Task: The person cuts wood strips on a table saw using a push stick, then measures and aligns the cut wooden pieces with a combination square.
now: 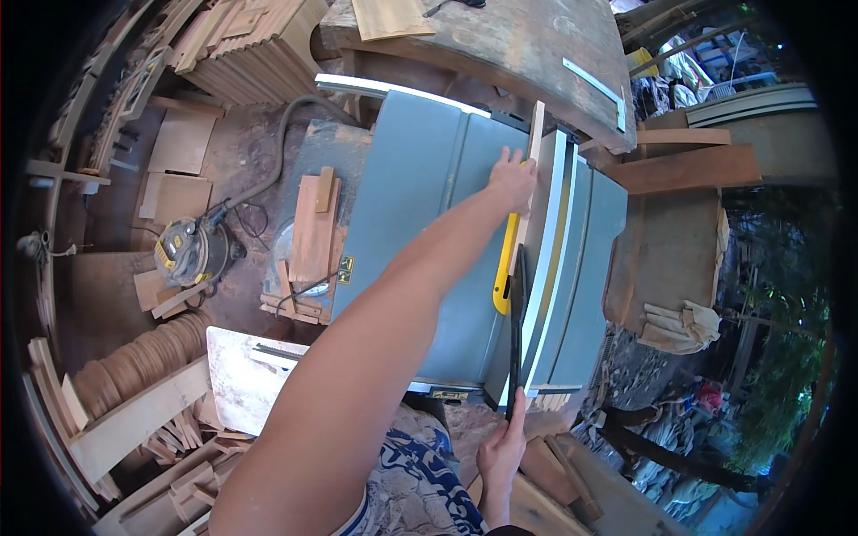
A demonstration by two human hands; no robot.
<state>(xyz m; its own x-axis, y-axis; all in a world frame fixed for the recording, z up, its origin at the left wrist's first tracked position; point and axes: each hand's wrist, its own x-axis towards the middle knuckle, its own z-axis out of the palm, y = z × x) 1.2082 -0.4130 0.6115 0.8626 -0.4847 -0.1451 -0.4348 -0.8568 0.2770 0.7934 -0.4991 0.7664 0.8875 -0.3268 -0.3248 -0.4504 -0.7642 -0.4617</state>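
My left hand (514, 179) reaches over the blue-grey table saw (402, 170), its fingers curled on a narrow pale wooden strip (538, 121) that lies along the white rip fence (565, 170). A yellow insert (500, 290) shows beside the strip, left of the fence; the blade cannot be made out. My right hand (500, 451), at the near edge, grips a long black push stick (516, 344), whose far end meets the near end of the strip.
A wooden workbench (492, 45) stands beyond the saw. At left are a shop vacuum (195, 255) with a hose, stacked boards (246, 67) and offcuts. A white panel (237, 375) sits near my left arm. Planks (679, 170), rubble and foliage are at right.
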